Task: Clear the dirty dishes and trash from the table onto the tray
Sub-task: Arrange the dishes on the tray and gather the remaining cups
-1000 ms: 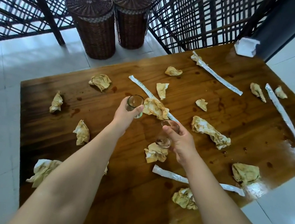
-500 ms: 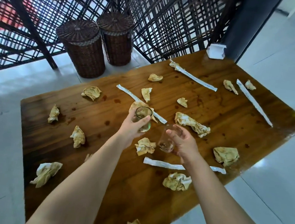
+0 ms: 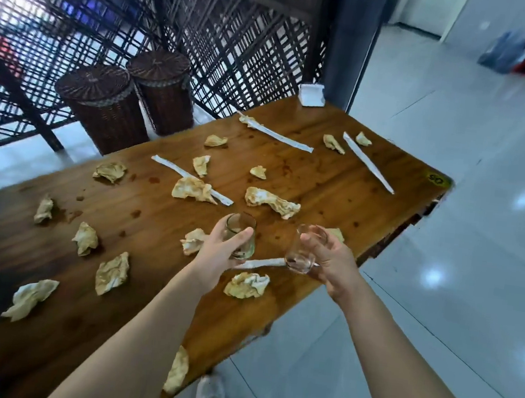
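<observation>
My left hand (image 3: 221,246) grips a small clear glass (image 3: 240,233), lifted above the wooden table (image 3: 337,187). My right hand (image 3: 326,258) holds a second clear glass (image 3: 301,255), tilted, with a dark residue at its bottom, near the table's right edge. Several stained crumpled napkins lie scattered over the table, such as one (image 3: 272,202) in the middle and one (image 3: 246,284) below my hands. Long white paper wrappers (image 3: 276,135) lie among them. No tray is in view.
A white napkin holder (image 3: 311,94) stands at the table's far corner. Two dark wicker baskets (image 3: 105,105) stand on the floor beyond the table, before a lattice screen. Tiled floor (image 3: 461,254) stretches to the right. My shoe (image 3: 209,392) shows by the near edge.
Both hands have drawn the glasses back toward the table's near-right edge, away from the middle. The view has swung to the right, showing more floor.
</observation>
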### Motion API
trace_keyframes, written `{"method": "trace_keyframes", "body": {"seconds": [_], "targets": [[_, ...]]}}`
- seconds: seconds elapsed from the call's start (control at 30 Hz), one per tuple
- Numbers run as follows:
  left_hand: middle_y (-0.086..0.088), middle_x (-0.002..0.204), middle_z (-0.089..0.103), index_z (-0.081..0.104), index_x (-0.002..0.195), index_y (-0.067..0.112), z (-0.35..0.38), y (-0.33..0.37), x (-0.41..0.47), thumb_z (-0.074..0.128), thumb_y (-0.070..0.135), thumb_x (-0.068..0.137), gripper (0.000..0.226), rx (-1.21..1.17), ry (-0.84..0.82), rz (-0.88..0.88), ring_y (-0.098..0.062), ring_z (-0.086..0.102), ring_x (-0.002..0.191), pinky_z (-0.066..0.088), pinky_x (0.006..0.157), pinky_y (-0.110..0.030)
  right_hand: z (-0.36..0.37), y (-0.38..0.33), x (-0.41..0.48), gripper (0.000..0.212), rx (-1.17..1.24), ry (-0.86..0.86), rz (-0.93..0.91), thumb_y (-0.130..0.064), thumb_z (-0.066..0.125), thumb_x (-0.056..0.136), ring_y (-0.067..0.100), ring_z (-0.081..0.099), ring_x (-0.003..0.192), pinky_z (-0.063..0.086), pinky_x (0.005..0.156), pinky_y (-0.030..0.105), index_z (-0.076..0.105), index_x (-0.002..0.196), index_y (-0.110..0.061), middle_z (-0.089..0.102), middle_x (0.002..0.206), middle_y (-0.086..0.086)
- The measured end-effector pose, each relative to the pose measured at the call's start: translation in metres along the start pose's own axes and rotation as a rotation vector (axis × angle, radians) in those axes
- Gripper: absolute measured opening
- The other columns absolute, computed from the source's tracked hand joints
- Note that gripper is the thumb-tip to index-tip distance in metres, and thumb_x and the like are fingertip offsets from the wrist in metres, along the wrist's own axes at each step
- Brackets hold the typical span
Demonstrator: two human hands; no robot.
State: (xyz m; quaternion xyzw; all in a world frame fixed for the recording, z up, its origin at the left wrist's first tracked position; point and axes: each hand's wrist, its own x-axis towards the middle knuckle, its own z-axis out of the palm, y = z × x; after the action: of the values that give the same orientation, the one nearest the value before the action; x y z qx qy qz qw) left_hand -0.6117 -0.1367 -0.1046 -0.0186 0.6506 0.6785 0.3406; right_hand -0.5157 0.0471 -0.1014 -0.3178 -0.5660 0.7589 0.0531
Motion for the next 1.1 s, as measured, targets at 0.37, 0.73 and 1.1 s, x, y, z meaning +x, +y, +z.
{"method": "trace_keyframes", "body": {"seconds": [0.37, 0.73, 1.1], "targets": [[0.001, 0.137, 0.044, 0.036, 0.142, 0.029, 0.127, -0.012, -0.046, 0.066, 0.03, 0.087, 0.063, 0.109, -0.123, 0.005, -0.018, 0.046, 0.119, 0.053, 0.088, -0.025, -0.132, -0.012, -0.07, 0.056, 0.026, 0.157, -0.062, -0.038, 0.075, 0.074, 0.022, 0.063, 0.106, 0.054, 0.08, 0.04, 0.058, 0.123, -0.019, 0.067, 0.114, -0.001], [-0.001, 0.154, 0.028, 0.028, 0.148, 0.032, 0.22, -0.013, -0.039, 0.075, 0.056, 0.055, 0.107, 0.153, -0.304, -0.038, -0.032, 0.034, 0.137, 0.036, 0.11, -0.053, -0.208, -0.009, -0.109, 0.026, 0.066, 0.446, -0.05, -0.033, 0.077, 0.078, 0.027, 0.065, 0.1, 0.055, 0.084, 0.042, 0.067, 0.101, -0.026, 0.068, 0.103, -0.001], [-0.004, 0.146, 0.042, 0.041, 0.139, 0.029, 0.318, 0.0, 0.03, 0.068, 0.039, 0.08, 0.066, 0.23, -0.511, -0.035, -0.035, 0.041, 0.132, 0.037, 0.108, -0.056, -0.266, -0.045, -0.087, 0.034, 0.141, 0.68, -0.074, -0.032, 0.079, 0.076, 0.023, 0.064, 0.101, 0.052, 0.088, 0.043, 0.064, 0.106, -0.029, 0.065, 0.106, -0.01]]}}
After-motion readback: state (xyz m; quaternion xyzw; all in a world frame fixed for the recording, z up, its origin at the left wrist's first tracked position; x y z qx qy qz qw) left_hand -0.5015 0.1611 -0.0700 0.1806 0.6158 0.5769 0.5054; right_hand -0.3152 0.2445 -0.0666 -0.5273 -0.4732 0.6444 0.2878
